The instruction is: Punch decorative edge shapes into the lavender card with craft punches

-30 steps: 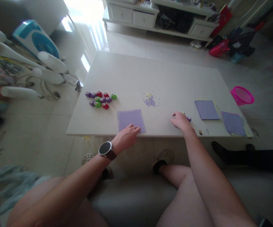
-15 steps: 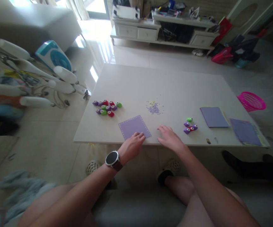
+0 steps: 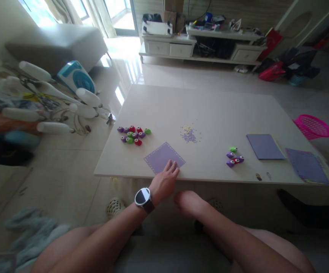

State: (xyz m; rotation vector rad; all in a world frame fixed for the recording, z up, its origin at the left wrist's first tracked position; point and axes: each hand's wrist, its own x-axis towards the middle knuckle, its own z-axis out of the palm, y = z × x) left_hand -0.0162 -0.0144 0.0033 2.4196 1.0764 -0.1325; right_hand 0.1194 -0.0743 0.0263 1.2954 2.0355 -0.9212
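Observation:
A purple paper square [image 3: 162,157] with small holes punched along its edges lies turned like a diamond near the table's front edge. My left hand [image 3: 164,182], with a watch on the wrist, rests its spread fingers on the paper's near right part. Just off the front edge is my right hand [image 3: 188,203], blurred and bent down, its fingers hidden. Beyond the paper lie purple and yellow paper bits [image 3: 189,134]. Several small fish-shaped pieces with eyes [image 3: 134,135] in purple, red and green are grouped at the left; another group [image 3: 234,157] sits at the right.
A stack of purple sheets [image 3: 265,146] and a second stack [image 3: 306,165] lie on the table's right part. Two small items [image 3: 258,176] are near the front edge. A pink basket [image 3: 314,127] stands beyond the right edge.
My right hand has moved from above the table back and down past its front edge. The fingers of my left hand have spread, and the paper has turned slightly. The view has shifted.

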